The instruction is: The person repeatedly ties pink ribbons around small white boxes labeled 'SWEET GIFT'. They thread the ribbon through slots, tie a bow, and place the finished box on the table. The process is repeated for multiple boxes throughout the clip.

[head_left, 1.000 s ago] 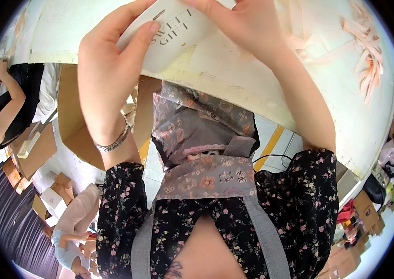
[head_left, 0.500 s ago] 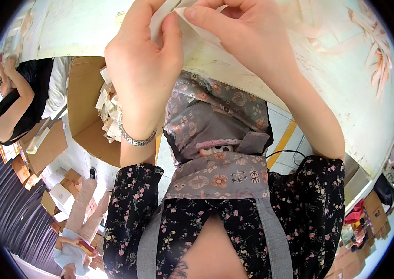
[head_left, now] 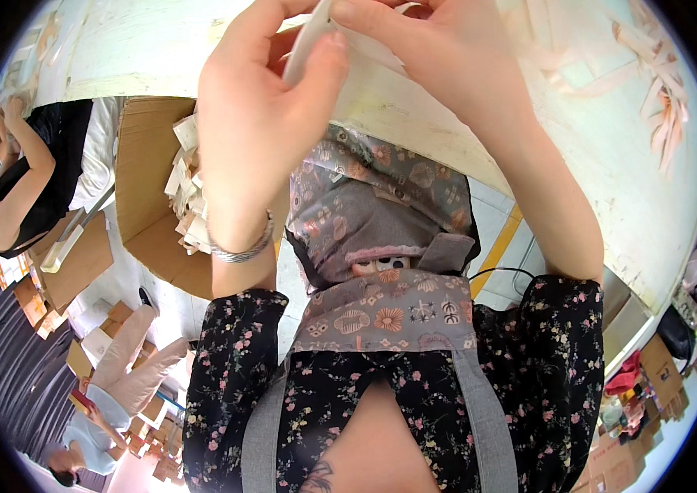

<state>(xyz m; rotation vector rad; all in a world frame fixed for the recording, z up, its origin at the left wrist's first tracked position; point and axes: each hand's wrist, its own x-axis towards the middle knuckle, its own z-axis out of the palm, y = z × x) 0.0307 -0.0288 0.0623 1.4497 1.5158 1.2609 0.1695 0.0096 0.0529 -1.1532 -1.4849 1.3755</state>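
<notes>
The surface [head_left: 611, 177] spans the top of the view: white, hard-looking, scuffed along its near edge. Below it, a printed grey apron [head_left: 381, 316] covers the person's front. A brown cardboard carton [head_left: 147, 185] stands open just left, probably for easy reach; pale, blocky pieces [head_left: 184, 177] fill part of it. Thin, pale pink ribbons [head_left: 665, 115] lie loosely bunched at the surface's right, away from the hands. The left hand [head_left: 262, 103] grips a smooth, white, flat card [head_left: 306, 48] above the near edge, thumb opposing fingers, apparently to steady it. The right hand [head_left: 447, 57] brings its thumb to the card's upper end; whether its fingers also clamp cannot be told.
</notes>
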